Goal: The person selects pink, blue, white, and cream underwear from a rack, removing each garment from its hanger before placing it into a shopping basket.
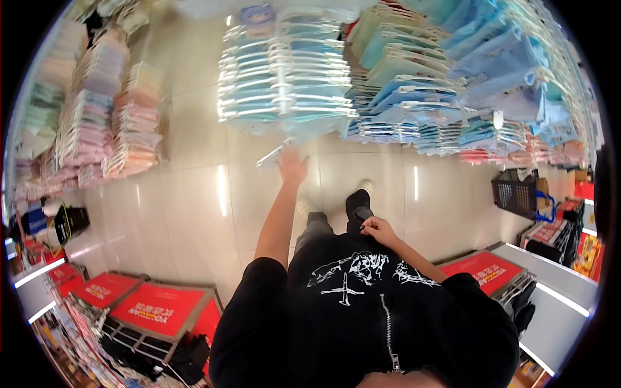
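My left hand [294, 167] reaches forward with its fingers stretched out and apart, somewhat blurred. Its fingertips are right at a white rod end [272, 155] below a rack of light-blue items on white hangers [283, 84]. My right hand [379, 230] stays low in front of my body, its fingers curled together beside a dark grey strip [363, 214]. I cannot tell what, if anything, sits in those fingers.
More hanging blue clothes [498, 71] fill the right, and pink and orange ones [132, 123] the left. A dark shopping basket [514, 193] stands on the tiled floor [194, 187] at right. Red-topped display stands [158, 307] are close behind me on both sides.
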`<action>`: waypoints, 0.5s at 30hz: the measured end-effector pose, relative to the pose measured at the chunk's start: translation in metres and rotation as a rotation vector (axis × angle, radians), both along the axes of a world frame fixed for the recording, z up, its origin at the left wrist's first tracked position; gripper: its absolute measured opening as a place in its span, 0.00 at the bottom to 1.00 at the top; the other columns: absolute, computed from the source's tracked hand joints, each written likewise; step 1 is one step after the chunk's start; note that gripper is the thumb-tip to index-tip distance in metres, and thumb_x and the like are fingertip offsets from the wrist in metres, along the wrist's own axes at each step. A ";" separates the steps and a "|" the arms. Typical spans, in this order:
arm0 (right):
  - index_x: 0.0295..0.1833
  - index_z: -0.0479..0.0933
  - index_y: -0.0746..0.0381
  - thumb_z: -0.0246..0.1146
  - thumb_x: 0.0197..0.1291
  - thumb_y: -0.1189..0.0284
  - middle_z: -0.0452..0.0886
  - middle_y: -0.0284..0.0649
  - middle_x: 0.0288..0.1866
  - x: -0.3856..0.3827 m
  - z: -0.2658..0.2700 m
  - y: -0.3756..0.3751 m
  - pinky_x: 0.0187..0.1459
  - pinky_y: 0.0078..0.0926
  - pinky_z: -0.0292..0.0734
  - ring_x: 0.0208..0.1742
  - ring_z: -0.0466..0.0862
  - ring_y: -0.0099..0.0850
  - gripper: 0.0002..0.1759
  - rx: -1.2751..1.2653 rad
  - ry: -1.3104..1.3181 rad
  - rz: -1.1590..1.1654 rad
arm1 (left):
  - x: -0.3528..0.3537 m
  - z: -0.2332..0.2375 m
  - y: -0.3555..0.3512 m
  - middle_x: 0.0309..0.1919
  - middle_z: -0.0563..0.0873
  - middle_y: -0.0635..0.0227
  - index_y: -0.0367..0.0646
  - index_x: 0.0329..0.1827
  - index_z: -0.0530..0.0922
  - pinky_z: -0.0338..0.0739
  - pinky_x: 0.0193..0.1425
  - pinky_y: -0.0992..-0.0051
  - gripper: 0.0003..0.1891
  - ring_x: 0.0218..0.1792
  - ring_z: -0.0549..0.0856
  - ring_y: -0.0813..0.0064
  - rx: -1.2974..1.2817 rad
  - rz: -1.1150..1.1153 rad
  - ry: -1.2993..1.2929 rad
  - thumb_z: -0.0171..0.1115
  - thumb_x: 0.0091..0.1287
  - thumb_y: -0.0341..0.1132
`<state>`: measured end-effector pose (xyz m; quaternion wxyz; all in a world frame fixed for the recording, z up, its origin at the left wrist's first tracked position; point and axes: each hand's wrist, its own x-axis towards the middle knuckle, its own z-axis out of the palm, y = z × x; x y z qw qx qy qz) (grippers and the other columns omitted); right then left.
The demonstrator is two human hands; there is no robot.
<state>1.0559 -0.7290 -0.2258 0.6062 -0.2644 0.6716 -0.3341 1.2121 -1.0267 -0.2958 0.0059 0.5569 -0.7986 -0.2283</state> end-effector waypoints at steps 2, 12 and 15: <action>0.37 0.71 0.65 0.56 0.55 0.76 0.78 0.35 0.31 0.001 0.001 0.014 0.38 0.18 0.74 0.34 0.79 0.22 0.05 0.009 -0.008 -0.100 | -0.005 -0.007 -0.003 0.67 0.52 0.61 0.48 0.68 0.47 0.54 0.62 0.47 0.39 0.67 0.53 0.57 0.015 0.020 -0.065 0.53 0.58 0.51; 0.35 0.74 0.63 0.60 0.52 0.74 0.79 0.37 0.29 -0.015 0.001 0.066 0.36 0.20 0.73 0.32 0.79 0.24 0.06 0.050 0.205 -0.288 | -0.018 0.005 -0.049 0.66 0.54 0.60 0.45 0.66 0.52 0.58 0.60 0.50 0.37 0.66 0.55 0.59 0.060 -0.049 -0.199 0.54 0.57 0.51; 0.35 0.74 0.64 0.59 0.50 0.72 0.79 0.37 0.29 -0.031 -0.001 0.080 0.35 0.22 0.73 0.31 0.78 0.25 0.08 0.053 0.257 -0.298 | -0.022 0.000 -0.079 0.64 0.58 0.55 0.42 0.64 0.57 0.59 0.61 0.54 0.36 0.65 0.57 0.58 0.146 -0.111 -0.196 0.54 0.56 0.53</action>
